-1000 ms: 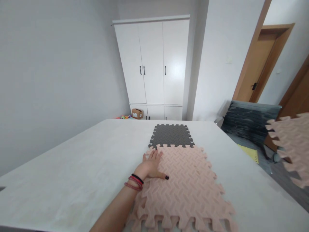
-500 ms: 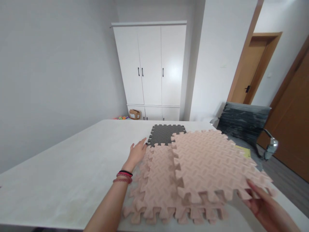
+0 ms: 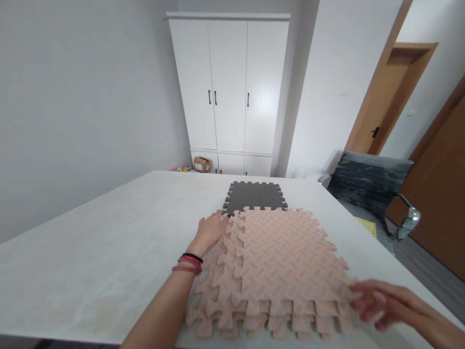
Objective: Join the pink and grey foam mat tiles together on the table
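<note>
Several pink foam puzzle mats [image 3: 283,252] lie in a loose stack near the table's front edge, the top one shifted right of those under it. Their edges have interlocking teeth, and a raised pattern covers the top. My left hand [image 3: 210,233], with bands at the wrist, rests with fingers stretched out at the stack's far left corner. At the near right corner is my right hand [image 3: 385,301], slightly blurred, its fingers apart and loosely bent at the top mat's edge. Behind the stack a dark grey foam puzzle mat [image 3: 256,195] lies flat.
The white table [image 3: 119,242] stretches off to the left. Beyond its right edge stand a dark chair [image 3: 370,179] with a metal armrest and something yellow [image 3: 366,226]. A white cabinet [image 3: 232,87] and a cardboard box [image 3: 202,165] are behind the table.
The top pink mat, held raised and further right before, has come down and left onto the stack. My right hand has let go of it. My left hand stays at the stack's left side.
</note>
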Demonstrator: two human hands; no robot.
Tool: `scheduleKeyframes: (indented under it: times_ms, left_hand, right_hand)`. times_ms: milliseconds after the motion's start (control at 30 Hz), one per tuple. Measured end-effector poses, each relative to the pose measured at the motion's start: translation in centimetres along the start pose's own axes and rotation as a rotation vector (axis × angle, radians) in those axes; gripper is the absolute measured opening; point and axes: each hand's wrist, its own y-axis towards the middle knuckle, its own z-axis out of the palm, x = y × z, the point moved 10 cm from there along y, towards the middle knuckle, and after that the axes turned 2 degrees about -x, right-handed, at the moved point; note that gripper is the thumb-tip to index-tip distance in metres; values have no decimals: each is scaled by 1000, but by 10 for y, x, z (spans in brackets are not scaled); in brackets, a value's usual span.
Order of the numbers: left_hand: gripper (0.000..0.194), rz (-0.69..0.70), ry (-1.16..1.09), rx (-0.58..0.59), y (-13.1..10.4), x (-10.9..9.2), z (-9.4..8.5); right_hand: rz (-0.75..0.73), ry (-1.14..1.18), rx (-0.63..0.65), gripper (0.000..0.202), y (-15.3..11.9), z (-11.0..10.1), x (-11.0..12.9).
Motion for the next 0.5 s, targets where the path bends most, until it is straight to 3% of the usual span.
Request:
scheduleKeyframes:
  times_ms: [100,167,267,333,433,500]
  left_hand:
    - [49,15,-7,14,-4,-6,5]
    - [49,0,-12,5,-4,-4,6]
    - [47,-44,-25,-18,0,5,7]
    - [46,-54,-34,-29,3,8,8]
    - [44,-48,-24,-36,4,8,8]
    - [42,-37,-1,-39,2,5,8]
  right_hand:
    - [-183,-117,-283,51,43,-35,32]
    - [-213,-166,-348,59,77,-38,28]
    - [-205,-181,-290,71,123,-15,6]
    - [-265,-242,-247,69,138,8,3]
    - [-343,-365,-221,60,140,37,12]
    - [-350,-408,-243,59,134,46,18]
